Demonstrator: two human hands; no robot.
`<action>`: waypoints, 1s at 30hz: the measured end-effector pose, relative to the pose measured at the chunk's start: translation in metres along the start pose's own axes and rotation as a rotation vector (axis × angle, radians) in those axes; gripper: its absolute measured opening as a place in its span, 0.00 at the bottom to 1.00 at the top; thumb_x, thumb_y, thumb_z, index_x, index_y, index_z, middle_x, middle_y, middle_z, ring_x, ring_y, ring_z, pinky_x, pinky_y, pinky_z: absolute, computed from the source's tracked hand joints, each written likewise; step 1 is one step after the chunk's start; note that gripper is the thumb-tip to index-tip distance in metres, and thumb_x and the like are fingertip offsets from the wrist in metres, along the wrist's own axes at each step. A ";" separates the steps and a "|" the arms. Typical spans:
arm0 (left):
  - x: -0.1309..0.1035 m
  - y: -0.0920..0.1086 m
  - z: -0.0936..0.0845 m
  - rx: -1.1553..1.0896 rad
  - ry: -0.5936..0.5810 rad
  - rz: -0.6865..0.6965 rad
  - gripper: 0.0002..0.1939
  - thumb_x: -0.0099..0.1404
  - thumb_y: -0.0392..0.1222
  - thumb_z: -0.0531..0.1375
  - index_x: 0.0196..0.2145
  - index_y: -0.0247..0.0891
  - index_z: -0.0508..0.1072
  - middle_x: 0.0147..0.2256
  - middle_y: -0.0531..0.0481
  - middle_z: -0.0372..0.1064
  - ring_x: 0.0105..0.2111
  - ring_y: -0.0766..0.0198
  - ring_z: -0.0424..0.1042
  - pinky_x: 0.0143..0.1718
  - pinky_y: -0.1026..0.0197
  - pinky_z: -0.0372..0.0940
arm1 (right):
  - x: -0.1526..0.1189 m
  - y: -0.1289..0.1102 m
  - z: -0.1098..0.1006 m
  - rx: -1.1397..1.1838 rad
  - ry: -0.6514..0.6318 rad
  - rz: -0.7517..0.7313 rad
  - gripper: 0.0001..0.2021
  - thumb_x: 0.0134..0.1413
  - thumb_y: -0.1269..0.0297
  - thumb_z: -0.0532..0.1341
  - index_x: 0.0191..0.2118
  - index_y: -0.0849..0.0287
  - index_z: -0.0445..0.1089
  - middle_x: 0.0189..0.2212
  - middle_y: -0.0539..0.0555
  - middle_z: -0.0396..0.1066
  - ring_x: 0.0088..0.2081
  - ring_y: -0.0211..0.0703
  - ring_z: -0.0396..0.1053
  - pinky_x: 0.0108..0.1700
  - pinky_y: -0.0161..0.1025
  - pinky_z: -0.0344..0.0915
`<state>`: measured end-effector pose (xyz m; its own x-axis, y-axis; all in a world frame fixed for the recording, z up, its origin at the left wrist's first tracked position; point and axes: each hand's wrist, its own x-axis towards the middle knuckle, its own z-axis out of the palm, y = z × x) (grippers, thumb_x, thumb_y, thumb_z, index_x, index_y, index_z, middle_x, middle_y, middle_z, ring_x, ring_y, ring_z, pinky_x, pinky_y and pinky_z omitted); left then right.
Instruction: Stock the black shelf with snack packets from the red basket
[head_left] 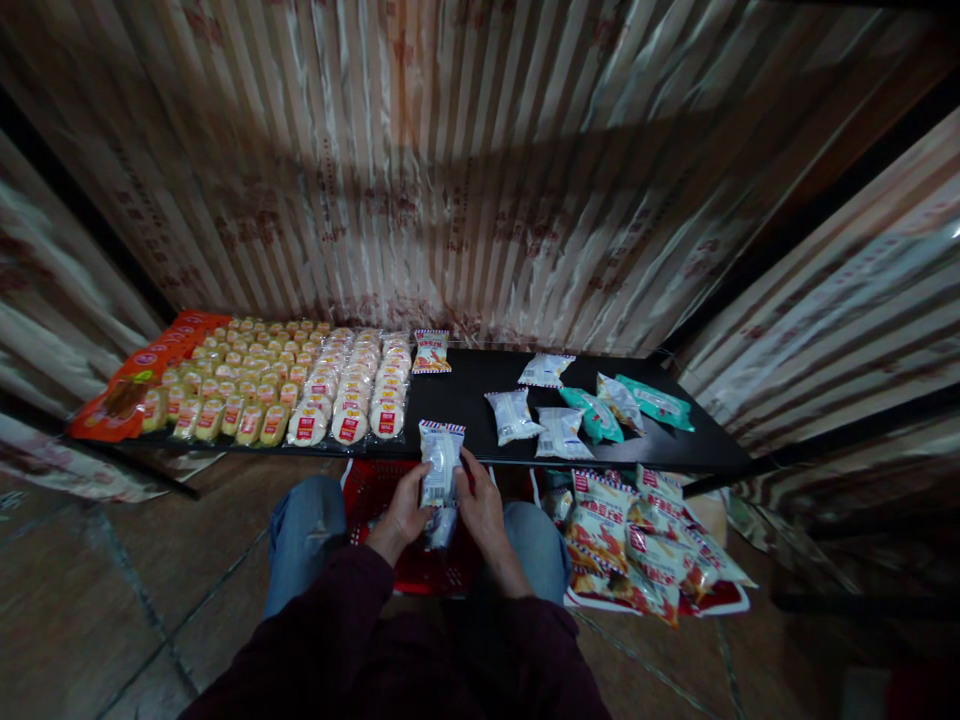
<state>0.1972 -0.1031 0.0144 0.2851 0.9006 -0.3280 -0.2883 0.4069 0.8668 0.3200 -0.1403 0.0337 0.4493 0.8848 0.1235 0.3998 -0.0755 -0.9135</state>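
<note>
Between my two hands is a small white snack bag (441, 465) with a striped top edge, its printed back facing up. The fingers of my left hand (407, 508) press its left side, and those of my right hand (480, 500) press its right side. Under it, another white packet (441, 527) lies over the red basket (429, 572) between my knees. A white and red snack bag (431, 352) stands at the back of the black shelf (457, 400), beside the rows of round white packaged snacks (350, 425).
Yellow packaged cakes (241, 385) and an orange bag (127, 395) fill the shelf's left end. Loose white bags (513, 416) and green bags (656, 402) lie on its right half. A second basket (720, 605) at lower right holds several snack bags (600, 520). A striped curtain (450, 170) hangs behind.
</note>
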 end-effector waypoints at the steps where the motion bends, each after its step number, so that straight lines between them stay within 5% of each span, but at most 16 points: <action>1: 0.000 0.001 0.001 -0.033 -0.031 -0.024 0.21 0.51 0.40 0.64 0.44 0.39 0.73 0.45 0.47 0.74 0.51 0.53 0.68 0.53 0.52 0.62 | 0.000 -0.002 -0.002 0.003 -0.019 0.029 0.26 0.54 0.51 0.55 0.56 0.55 0.65 0.52 0.57 0.70 0.52 0.51 0.67 0.55 0.48 0.61; 4: 0.001 0.007 0.005 -0.185 -0.123 -0.127 0.20 0.58 0.51 0.58 0.45 0.38 0.73 0.46 0.46 0.73 0.49 0.53 0.70 0.51 0.50 0.62 | -0.001 -0.009 -0.006 -0.008 -0.082 0.087 0.32 0.55 0.45 0.54 0.62 0.57 0.57 0.54 0.58 0.68 0.53 0.52 0.66 0.54 0.46 0.61; 11: -0.002 0.016 0.012 -0.344 -0.187 -0.137 0.17 0.58 0.48 0.58 0.44 0.40 0.74 0.48 0.48 0.72 0.50 0.57 0.68 0.51 0.58 0.60 | 0.001 -0.009 -0.010 0.099 -0.150 0.156 0.38 0.53 0.43 0.56 0.64 0.59 0.52 0.51 0.59 0.71 0.51 0.52 0.68 0.52 0.45 0.64; 17: -0.006 0.019 0.010 -0.201 -0.104 -0.181 0.21 0.57 0.47 0.59 0.48 0.43 0.72 0.50 0.50 0.70 0.51 0.59 0.66 0.52 0.58 0.58 | 0.001 -0.009 -0.009 0.192 -0.144 0.162 0.36 0.51 0.44 0.59 0.62 0.58 0.56 0.53 0.59 0.69 0.53 0.51 0.66 0.55 0.46 0.61; 24: -0.007 0.022 0.008 -0.107 -0.085 -0.102 0.21 0.56 0.44 0.57 0.49 0.41 0.72 0.53 0.48 0.68 0.54 0.57 0.63 0.51 0.58 0.57 | 0.004 -0.004 -0.010 0.042 -0.028 0.137 0.30 0.43 0.46 0.63 0.51 0.57 0.70 0.47 0.59 0.70 0.51 0.54 0.65 0.55 0.48 0.60; 30: -0.007 0.027 0.009 -0.089 -0.102 -0.032 0.20 0.54 0.43 0.58 0.45 0.38 0.74 0.48 0.45 0.72 0.47 0.58 0.68 0.48 0.58 0.59 | 0.003 -0.004 -0.011 0.154 -0.023 0.230 0.26 0.45 0.46 0.62 0.47 0.59 0.72 0.42 0.58 0.74 0.46 0.54 0.70 0.50 0.48 0.64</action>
<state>0.1956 -0.0994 0.0431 0.3860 0.8684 -0.3113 -0.3560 0.4515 0.8182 0.3285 -0.1422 0.0423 0.4949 0.8631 -0.1009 0.1628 -0.2061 -0.9649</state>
